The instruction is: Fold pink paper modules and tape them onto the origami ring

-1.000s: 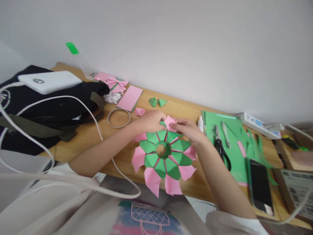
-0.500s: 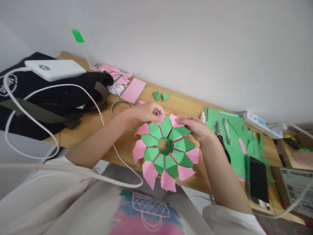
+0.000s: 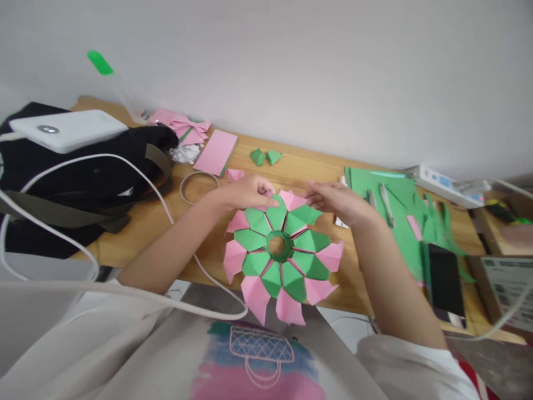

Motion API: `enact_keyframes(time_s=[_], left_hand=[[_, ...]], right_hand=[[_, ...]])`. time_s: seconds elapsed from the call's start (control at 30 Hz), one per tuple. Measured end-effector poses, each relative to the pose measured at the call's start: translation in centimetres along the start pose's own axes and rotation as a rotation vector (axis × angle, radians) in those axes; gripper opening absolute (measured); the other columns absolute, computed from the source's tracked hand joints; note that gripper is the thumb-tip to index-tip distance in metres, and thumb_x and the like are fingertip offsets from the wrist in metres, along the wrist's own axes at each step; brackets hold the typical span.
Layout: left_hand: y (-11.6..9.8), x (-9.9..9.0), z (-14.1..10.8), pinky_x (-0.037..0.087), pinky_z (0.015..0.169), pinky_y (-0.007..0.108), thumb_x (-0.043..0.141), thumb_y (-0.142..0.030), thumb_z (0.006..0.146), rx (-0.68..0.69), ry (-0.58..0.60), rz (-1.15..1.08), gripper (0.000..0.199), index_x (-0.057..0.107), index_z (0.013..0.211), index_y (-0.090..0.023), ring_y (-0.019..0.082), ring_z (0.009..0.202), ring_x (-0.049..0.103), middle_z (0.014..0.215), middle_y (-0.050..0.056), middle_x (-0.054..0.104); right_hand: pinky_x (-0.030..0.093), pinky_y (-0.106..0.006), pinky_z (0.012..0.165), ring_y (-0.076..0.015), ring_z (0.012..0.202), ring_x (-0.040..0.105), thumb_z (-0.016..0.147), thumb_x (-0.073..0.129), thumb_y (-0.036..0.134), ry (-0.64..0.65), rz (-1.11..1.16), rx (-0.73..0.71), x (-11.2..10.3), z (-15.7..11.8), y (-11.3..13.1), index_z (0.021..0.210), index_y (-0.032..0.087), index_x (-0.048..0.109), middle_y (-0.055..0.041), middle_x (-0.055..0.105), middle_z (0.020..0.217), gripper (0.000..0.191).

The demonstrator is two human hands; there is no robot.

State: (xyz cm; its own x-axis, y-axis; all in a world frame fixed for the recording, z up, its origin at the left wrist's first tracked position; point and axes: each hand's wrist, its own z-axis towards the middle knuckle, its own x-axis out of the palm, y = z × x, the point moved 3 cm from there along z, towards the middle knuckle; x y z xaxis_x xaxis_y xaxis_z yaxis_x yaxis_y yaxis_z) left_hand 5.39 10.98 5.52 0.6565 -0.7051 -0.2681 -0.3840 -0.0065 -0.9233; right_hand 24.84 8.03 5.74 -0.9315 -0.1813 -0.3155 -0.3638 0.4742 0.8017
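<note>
A round green and pink folded-paper flower (image 3: 272,276) with a hole in its middle is held over the table's front edge. My left hand (image 3: 252,193) pinches its upper left rim between thumb and fingers. Just off the upper right rim is my right hand (image 3: 328,199), fingers stretched out and holding nothing. One green section at the upper right has no pink tip showing. Beyond the flower lie two small green folded pieces (image 3: 265,158), and a pink folded piece (image 3: 235,175) sits behind my left hand.
On the left, a black bag (image 3: 83,172) carries a white power bank (image 3: 69,130) with a looping cable. Pink sheets (image 3: 216,153) lie behind. To the right are green sheets (image 3: 400,214), a phone (image 3: 445,283) and a power strip (image 3: 447,186).
My right hand has let go of the flower's pink tip and moved slightly away, its fingers spreading. My left hand keeps its hold. The view has shifted a little.
</note>
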Motion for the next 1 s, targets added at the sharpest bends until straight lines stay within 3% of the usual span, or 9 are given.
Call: enact_keyframes(time_s=[0.13, 0.2, 0.3, 0.4, 0.47, 0.6, 0.77, 0.83, 1.0], left_hand=[[1.3, 0.0, 0.0, 0.020, 0.049, 0.021, 0.076, -0.024, 0.056, -0.044, -0.117, -0.170, 0.032, 0.046, 0.047, -0.015, 0.004, 0.048, 0.029, 0.049, -0.008, 0.033], [2.1, 0.1, -0.1, 0.025, 0.049, 0.020, 0.079, -0.027, 0.053, -0.055, -0.216, -0.279, 0.033, 0.048, 0.049, -0.015, 0.005, 0.048, 0.033, 0.049, -0.008, 0.035], [3.2, 0.3, -0.6, 0.031, 0.049, 0.020, 0.082, -0.037, 0.052, -0.054, -0.416, -0.458, 0.036, 0.053, 0.056, -0.015, 0.007, 0.049, 0.041, 0.052, -0.007, 0.045], [3.9, 1.5, -1.8, 0.038, 0.053, 0.021, 0.080, -0.044, 0.057, -0.059, -0.521, -0.655, 0.036, 0.058, 0.064, -0.015, 0.008, 0.052, 0.049, 0.057, -0.005, 0.055], [4.1, 2.7, -3.0, 0.045, 0.060, 0.022, 0.082, -0.042, 0.055, -0.077, -0.524, -0.782, 0.037, 0.062, 0.071, -0.015, 0.010, 0.059, 0.056, 0.064, -0.003, 0.061], [4.2, 5.3, -6.1, 0.047, 0.061, 0.021, 0.086, -0.032, 0.052, -0.170, -0.460, -0.976, 0.034, 0.063, 0.071, -0.015, 0.009, 0.061, 0.059, 0.066, -0.002, 0.064], [4.4, 7.5, -8.5, 0.052, 0.076, 0.029, 0.081, -0.034, 0.063, -0.288, -0.168, -1.291, 0.027, 0.066, 0.076, -0.014, 0.017, 0.077, 0.065, 0.077, 0.005, 0.068], [4.8, 7.6, -8.7, 0.052, 0.077, 0.030, 0.077, -0.037, 0.070, -0.301, -0.118, -1.383, 0.027, 0.067, 0.080, -0.015, 0.017, 0.077, 0.065, 0.078, 0.005, 0.069], [6.0, 6.2, -8.2, 0.050, 0.068, 0.022, 0.081, -0.027, 0.066, -0.232, -0.392, -1.113, 0.028, 0.068, 0.088, -0.015, 0.011, 0.070, 0.061, 0.078, 0.000, 0.066]], right_hand=[[0.047, -0.029, 0.073, -0.0178, 0.084, 0.063, 0.083, 0.058, 0.048, -0.090, -0.088, -0.083, -0.9, -2.6, 0.3, 0.075, 0.019, 0.070, -0.0070, 0.071, 0.091, 0.032], [0.047, -0.032, 0.080, -0.0196, 0.090, 0.062, 0.083, 0.057, 0.050, -0.294, -0.232, -0.260, -1.6, -4.4, 0.5, 0.083, 0.020, 0.069, -0.0063, 0.070, 0.098, 0.032], [0.049, -0.034, 0.078, -0.0210, 0.093, 0.063, 0.083, 0.056, 0.051, -0.582, -0.231, -0.463, -2.6, -7.3, 0.0, 0.093, 0.022, 0.067, -0.0061, 0.068, 0.100, 0.032], [0.050, -0.032, 0.079, -0.0188, 0.091, 0.063, 0.085, 0.057, 0.046, -0.710, -0.266, -0.577, -2.7, -9.9, -0.8, 0.094, 0.026, 0.067, -0.0029, 0.068, 0.097, 0.024], [0.049, -0.031, 0.082, -0.0181, 0.094, 0.063, 0.086, 0.058, 0.041, -0.732, -0.282, -0.601, -2.2, -11.3, -1.4, 0.093, 0.027, 0.066, -0.0018, 0.068, 0.097, 0.017], [0.051, -0.026, 0.077, -0.0151, 0.090, 0.064, 0.087, 0.059, 0.030, -0.582, -0.318, -0.643, 0.4, -12.7, -2.2, 0.094, 0.027, 0.065, -0.0002, 0.068, 0.094, 0.010], [0.052, -0.028, 0.075, -0.0160, 0.085, 0.065, 0.085, 0.060, 0.023, -0.501, -0.400, -0.744, 4.7, -12.7, -2.2, 0.094, 0.022, 0.063, -0.0022, 0.069, 0.091, 0.010], [0.052, -0.029, 0.073, -0.0156, 0.082, 0.065, 0.085, 0.059, 0.020, -0.474, -0.424, -0.761, 6.2, -12.4, -2.0, 0.093, 0.020, 0.063, -0.0029, 0.069, 0.089, 0.008], [0.050, -0.031, 0.070, -0.0172, 0.081, 0.063, 0.086, 0.057, 0.020, -0.484, -0.513, -0.751, 8.0, -11.7, -1.9, 0.090, 0.018, 0.061, -0.0038, 0.069, 0.086, 0.006]])
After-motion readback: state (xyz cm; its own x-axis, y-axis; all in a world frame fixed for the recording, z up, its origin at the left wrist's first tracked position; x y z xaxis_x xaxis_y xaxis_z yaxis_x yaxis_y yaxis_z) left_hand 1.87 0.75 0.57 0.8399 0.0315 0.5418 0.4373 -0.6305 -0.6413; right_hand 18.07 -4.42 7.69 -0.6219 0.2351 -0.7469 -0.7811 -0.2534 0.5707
